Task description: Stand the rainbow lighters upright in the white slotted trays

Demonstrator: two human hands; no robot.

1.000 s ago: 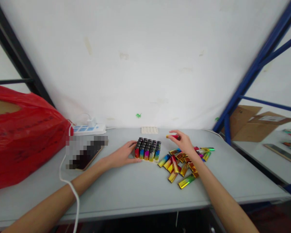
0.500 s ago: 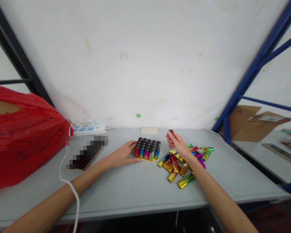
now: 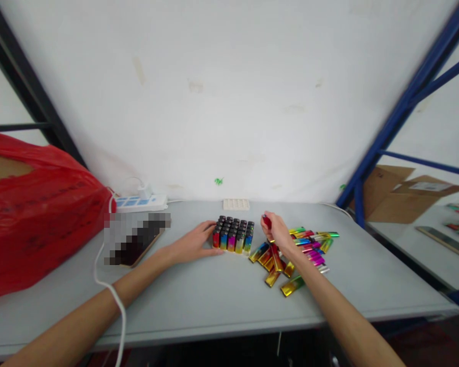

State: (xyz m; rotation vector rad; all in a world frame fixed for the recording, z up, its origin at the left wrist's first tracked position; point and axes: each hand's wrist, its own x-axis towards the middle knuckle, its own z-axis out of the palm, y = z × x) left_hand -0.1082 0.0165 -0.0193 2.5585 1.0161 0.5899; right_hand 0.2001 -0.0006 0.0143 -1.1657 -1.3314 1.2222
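Observation:
Several lighters (image 3: 231, 240) with black tops stand upright in rows in a pale tray at the middle of the table. My left hand (image 3: 194, 244) rests at the left side of this block, fingers apart, thumb by its front corner and the other fingertips partly behind it. To the right of the block, my right hand (image 3: 276, 228) is raised with its fingers closed round a red lighter (image 3: 266, 221). Beneath and beside my right forearm lies a loose pile of shiny coloured lighters (image 3: 276, 259), in gold, green, red, blue and magenta.
An off-white slotted tray (image 3: 236, 204) lies by the wall. Left are a dark phone (image 3: 137, 247), a power strip (image 3: 139, 203), a white cable (image 3: 117, 300) and a big red bag (image 3: 42, 214). Blue frame bars (image 3: 382, 127) and a cardboard box (image 3: 398, 196) are at right.
My right hand has turned and dropped slightly, and more of the red lighter's body now shows in its fingers. My left hand is where it was.

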